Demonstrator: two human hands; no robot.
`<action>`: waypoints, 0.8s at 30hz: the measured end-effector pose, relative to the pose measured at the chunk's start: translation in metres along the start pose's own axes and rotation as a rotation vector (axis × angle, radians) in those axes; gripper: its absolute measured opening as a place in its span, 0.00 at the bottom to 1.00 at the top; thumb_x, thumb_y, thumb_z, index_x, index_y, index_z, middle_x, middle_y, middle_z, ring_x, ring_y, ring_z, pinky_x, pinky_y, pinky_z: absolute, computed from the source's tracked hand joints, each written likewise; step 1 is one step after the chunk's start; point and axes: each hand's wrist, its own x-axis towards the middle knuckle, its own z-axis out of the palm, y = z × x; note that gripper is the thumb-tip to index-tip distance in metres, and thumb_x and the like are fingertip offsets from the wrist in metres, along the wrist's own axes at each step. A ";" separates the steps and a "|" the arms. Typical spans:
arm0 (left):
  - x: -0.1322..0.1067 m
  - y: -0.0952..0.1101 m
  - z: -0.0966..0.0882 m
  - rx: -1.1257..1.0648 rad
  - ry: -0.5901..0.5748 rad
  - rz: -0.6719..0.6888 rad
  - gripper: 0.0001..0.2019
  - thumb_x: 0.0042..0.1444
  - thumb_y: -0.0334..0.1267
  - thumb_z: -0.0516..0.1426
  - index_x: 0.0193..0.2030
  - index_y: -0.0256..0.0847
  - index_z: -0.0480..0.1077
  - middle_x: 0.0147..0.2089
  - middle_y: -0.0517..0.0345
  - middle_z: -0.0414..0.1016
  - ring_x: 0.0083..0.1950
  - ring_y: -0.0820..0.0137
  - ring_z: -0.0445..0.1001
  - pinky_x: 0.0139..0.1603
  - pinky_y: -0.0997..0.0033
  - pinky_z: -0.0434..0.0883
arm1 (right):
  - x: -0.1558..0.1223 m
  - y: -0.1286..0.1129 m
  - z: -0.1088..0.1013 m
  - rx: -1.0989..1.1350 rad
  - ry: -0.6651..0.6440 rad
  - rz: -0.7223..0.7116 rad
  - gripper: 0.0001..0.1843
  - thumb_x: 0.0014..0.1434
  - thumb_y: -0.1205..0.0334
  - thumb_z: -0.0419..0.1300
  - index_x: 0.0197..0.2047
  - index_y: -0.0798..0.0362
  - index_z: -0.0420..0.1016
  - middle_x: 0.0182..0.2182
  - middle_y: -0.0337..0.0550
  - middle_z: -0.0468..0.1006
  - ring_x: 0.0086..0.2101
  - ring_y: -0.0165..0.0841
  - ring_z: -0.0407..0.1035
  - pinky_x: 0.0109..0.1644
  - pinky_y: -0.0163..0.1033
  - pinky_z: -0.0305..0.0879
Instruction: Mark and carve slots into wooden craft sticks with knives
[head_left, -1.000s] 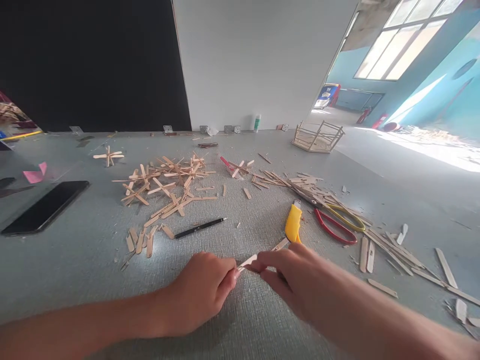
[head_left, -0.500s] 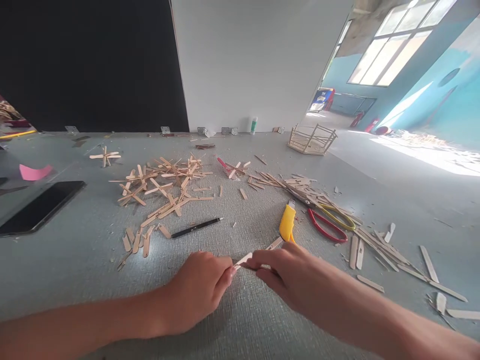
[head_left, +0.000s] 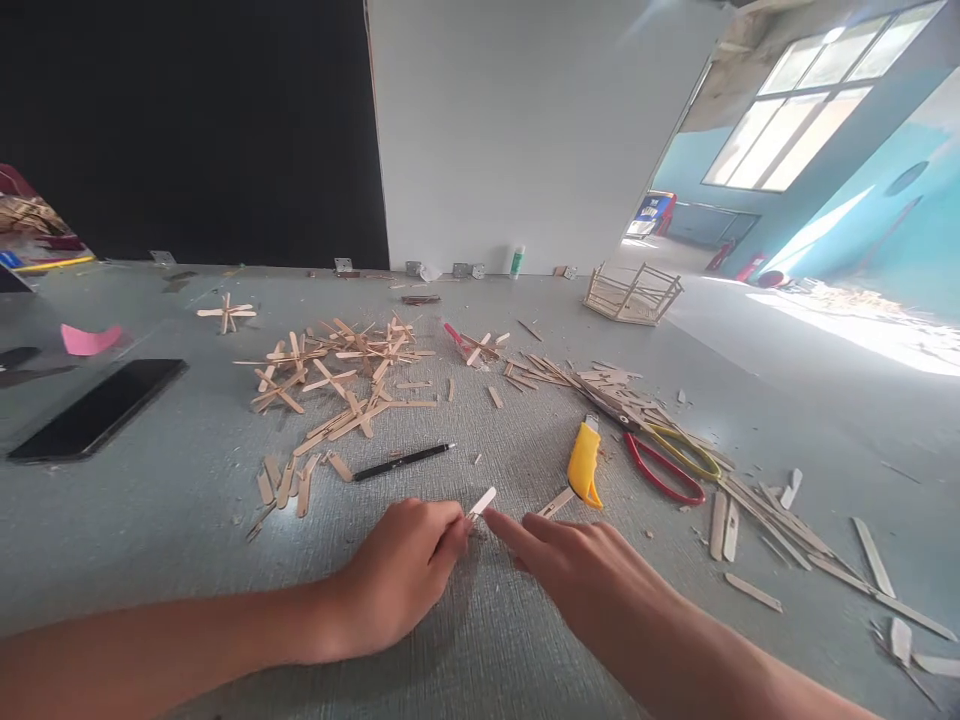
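Note:
My left hand (head_left: 416,565) is closed around a wooden craft stick (head_left: 484,502), whose rounded pale end sticks out past the fingertips toward the upper right. My right hand (head_left: 570,560) lies just right of it with fingers stretched out; its index fingertip is at the stick, though whether it touches cannot be made out. The right thumb is mostly hidden. Beyond the right hand lies a yellow utility knife (head_left: 583,465), and a flat stick with a slot (head_left: 556,503) pokes out between knife and hand. A black pen (head_left: 405,460) rests ahead of my left hand.
Red-and-yellow-handled scissors (head_left: 664,465) lie among loose sticks on the right. Crossed-stick pieces (head_left: 330,375) are heaped on the left, near a black phone (head_left: 97,410). A stick frame (head_left: 634,293) and a glue stick (head_left: 517,262) stand at the back by upright panels.
My right hand has loosened from the craft stick and its fingers have straightened. More of the stick's end shows. The view has shifted slightly, so the table's things appear farther right.

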 end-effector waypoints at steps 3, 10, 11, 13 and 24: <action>0.001 -0.002 0.000 -0.016 0.010 0.004 0.22 0.75 0.44 0.44 0.27 0.42 0.59 0.22 0.66 0.61 0.24 0.73 0.59 0.27 0.70 0.52 | 0.006 0.002 -0.002 -0.047 -0.053 0.038 0.38 0.49 0.82 0.57 0.64 0.57 0.68 0.37 0.43 0.79 0.28 0.32 0.73 0.31 0.38 0.59; -0.002 0.002 -0.002 -0.010 0.015 0.022 0.21 0.74 0.42 0.45 0.28 0.41 0.64 0.23 0.63 0.67 0.25 0.71 0.64 0.29 0.68 0.52 | 0.002 0.001 0.020 -0.192 0.169 0.047 0.36 0.51 0.84 0.55 0.63 0.55 0.69 0.30 0.38 0.78 0.23 0.32 0.74 0.23 0.36 0.55; -0.002 0.002 -0.002 -0.011 0.015 0.021 0.21 0.74 0.41 0.45 0.29 0.41 0.65 0.24 0.62 0.68 0.25 0.71 0.65 0.29 0.68 0.52 | 0.000 0.000 0.022 -0.242 0.194 0.034 0.38 0.50 0.84 0.54 0.64 0.58 0.68 0.29 0.38 0.78 0.23 0.33 0.73 0.22 0.37 0.54; -0.002 0.000 0.000 -0.013 0.019 0.016 0.21 0.74 0.41 0.45 0.29 0.41 0.66 0.24 0.62 0.69 0.25 0.70 0.65 0.30 0.68 0.53 | -0.002 -0.003 0.025 -0.312 0.234 -0.002 0.40 0.47 0.84 0.53 0.65 0.64 0.67 0.30 0.42 0.79 0.23 0.34 0.74 0.21 0.37 0.57; 0.000 0.001 -0.004 -0.045 0.002 -0.008 0.21 0.74 0.43 0.46 0.26 0.42 0.56 0.22 0.67 0.58 0.25 0.72 0.56 0.28 0.68 0.49 | -0.023 0.005 0.017 0.087 0.104 0.000 0.48 0.52 0.79 0.52 0.76 0.49 0.56 0.50 0.50 0.81 0.40 0.36 0.80 0.36 0.34 0.76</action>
